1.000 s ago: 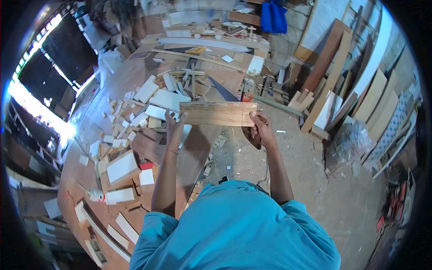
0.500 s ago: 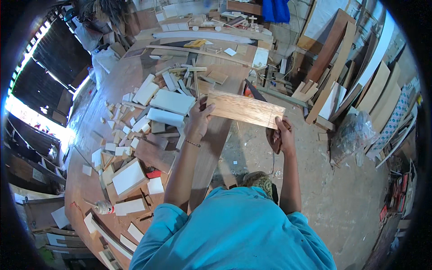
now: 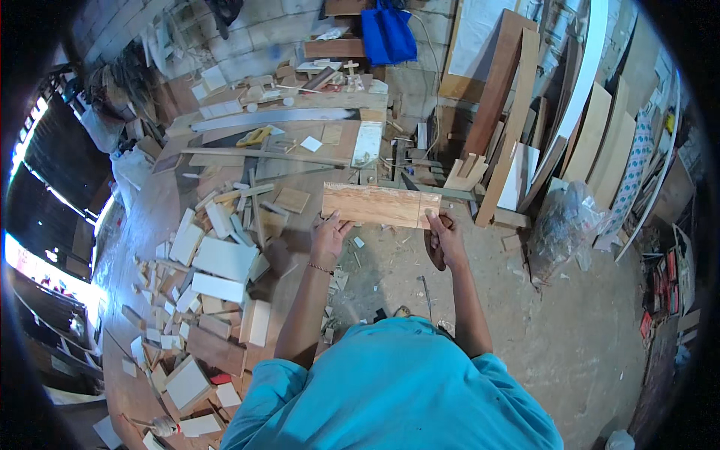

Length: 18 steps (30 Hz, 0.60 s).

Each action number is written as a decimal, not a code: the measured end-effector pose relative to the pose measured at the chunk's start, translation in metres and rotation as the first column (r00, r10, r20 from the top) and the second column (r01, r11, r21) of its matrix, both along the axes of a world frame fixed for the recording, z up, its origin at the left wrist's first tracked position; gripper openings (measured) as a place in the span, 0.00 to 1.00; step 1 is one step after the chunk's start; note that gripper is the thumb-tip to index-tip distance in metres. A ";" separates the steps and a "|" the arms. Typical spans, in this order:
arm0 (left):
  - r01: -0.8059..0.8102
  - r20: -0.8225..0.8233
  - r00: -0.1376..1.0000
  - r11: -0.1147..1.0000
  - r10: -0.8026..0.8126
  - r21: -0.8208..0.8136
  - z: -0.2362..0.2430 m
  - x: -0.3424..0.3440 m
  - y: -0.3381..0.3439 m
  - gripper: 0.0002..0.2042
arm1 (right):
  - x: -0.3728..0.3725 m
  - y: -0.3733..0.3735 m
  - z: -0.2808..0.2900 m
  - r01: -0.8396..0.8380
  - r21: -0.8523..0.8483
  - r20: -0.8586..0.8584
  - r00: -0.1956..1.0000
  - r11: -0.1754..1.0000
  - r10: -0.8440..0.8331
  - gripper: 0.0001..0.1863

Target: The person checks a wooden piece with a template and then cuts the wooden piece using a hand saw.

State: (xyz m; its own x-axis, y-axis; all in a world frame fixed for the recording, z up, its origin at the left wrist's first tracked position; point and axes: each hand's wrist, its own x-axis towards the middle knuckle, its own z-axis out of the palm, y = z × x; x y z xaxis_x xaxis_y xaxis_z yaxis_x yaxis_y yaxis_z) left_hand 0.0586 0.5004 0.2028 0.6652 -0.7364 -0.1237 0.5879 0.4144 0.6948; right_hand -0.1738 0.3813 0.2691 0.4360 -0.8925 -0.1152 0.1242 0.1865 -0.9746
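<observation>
A light wooden board (image 3: 371, 205), with a thin line across it near its right end, is held up in front of me by both hands. My left hand (image 3: 328, 238) grips its near edge toward the left end, thumb and fingers closed. At the right end my right hand (image 3: 448, 236) pinches the corner. The same hand also has a brown rounded handle (image 3: 434, 253) hanging under its palm. A dark blade-like tip (image 3: 409, 181) shows beyond the board's far edge, apparently part of a handsaw; its middle is hidden behind the board.
A workbench on the left carries many white and brown wood offcuts (image 3: 229, 257) and a glue-like bottle (image 3: 163, 426). A yellow-handled saw (image 3: 255, 136) lies farther back. Tall planks (image 3: 504, 82) lean on the right wall beside a clear plastic bag (image 3: 566, 225). Scraps litter the floor.
My view has swung to the right and up, so the bench sits farther left. The board is now more level and face-on; both hands still hold it.
</observation>
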 end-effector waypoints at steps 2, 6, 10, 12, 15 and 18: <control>-0.008 -0.065 0.998 0.999 0.010 0.039 -0.006 0.008 -0.035 0.12 | 0.004 -0.036 0.004 -0.063 -0.020 -0.011 0.998 0.998 0.063 0.11; -0.018 -0.095 0.995 0.993 0.029 0.115 -0.015 0.017 -0.087 0.11 | 0.013 -0.100 -0.024 -0.112 -0.028 -0.026 0.993 0.993 0.111 0.09; -0.123 -0.074 0.987 0.959 0.146 0.256 -0.011 0.029 -0.131 0.10 | 0.040 -0.141 -0.030 -0.085 -0.062 -0.100 0.992 0.994 0.078 0.09; -0.128 -0.091 0.984 0.962 0.153 0.239 -0.015 0.048 -0.153 0.11 | 0.055 -0.160 -0.037 -0.066 -0.086 -0.105 0.993 0.994 0.056 0.09; -0.157 0.006 0.986 0.928 0.165 0.337 -0.017 0.068 -0.189 0.12 | 0.076 -0.191 -0.048 -0.047 -0.125 -0.193 0.981 0.991 0.022 0.10; -0.157 -0.025 0.984 0.920 0.177 0.358 -0.030 0.097 -0.228 0.11 | 0.101 -0.232 -0.082 -0.045 -0.225 -0.312 0.950 0.973 -0.028 0.15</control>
State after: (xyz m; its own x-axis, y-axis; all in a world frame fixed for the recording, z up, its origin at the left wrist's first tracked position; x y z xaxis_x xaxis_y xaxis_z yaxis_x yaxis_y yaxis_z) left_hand 0.1554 0.2723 0.1730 0.7591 -0.5165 -0.3964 0.5739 0.2434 0.7819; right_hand -0.0726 0.1495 0.1868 0.4183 -0.9073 -0.0422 -0.1930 -0.0434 -0.9802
